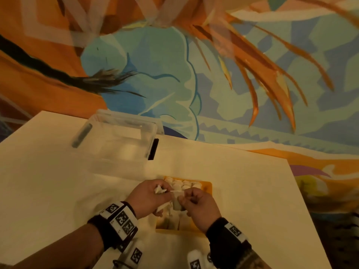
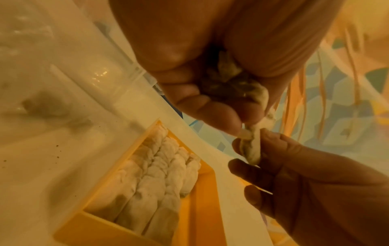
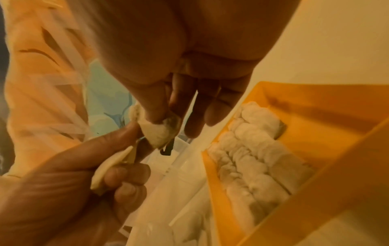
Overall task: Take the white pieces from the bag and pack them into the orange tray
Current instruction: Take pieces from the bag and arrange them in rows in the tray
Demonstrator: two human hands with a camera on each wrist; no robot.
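Observation:
The orange tray point(image 1: 207, 188) lies on the cream table, its far end packed with rows of white pieces point(image 1: 181, 185); the same white pieces point(image 2: 160, 174) point(image 3: 252, 158) show in both wrist views. Both hands hover over the tray. My left hand point(image 1: 163, 191) holds a bunch of white pieces point(image 2: 227, 79) in its curled palm. My right hand point(image 1: 184, 195) pinches one white piece point(image 3: 160, 131) between thumb and forefinger, right at the left fingertips point(image 2: 229, 123). A clear plastic bag point(image 3: 168, 216) lies crumpled below the hands over the tray's near end.
A clear plastic bin point(image 1: 116, 136) with black latches stands at the back left of the table point(image 1: 48, 181). The table's far and right edges border a colourful patterned floor point(image 1: 213, 84). Bare tabletop lies to the left and right of the tray.

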